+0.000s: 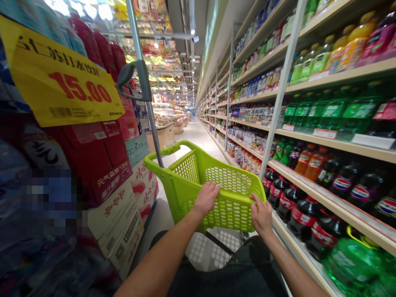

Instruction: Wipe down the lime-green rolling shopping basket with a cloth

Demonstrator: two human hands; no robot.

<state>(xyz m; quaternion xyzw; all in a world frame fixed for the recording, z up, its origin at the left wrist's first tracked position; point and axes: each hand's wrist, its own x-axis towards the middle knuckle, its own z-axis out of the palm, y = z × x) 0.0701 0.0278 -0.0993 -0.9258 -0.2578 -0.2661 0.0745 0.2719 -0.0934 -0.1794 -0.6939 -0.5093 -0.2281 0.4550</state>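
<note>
A lime-green plastic shopping cart [185, 206] stands in front of my legs, its long side towards me and its basket holding nothing that I can see. My left hand [206, 199] is closed over the middle of the near rim, fingers curled to the inside. At the right-hand corner, my right hand [260, 212] is closed on the same rim with its fingers bent over the edge. From the cart's left end rises a metal pole [153, 132] with a grey handle grip [145, 80], which neither hand touches.
Shelves [340, 144] of bottled drinks run close along the right side. Stacked drink cartons [114, 210] and a yellow price sign [66, 82] crowd the left. A pale-floored aisle [196, 136] stretches ahead, with display counters [162, 134] on its left.
</note>
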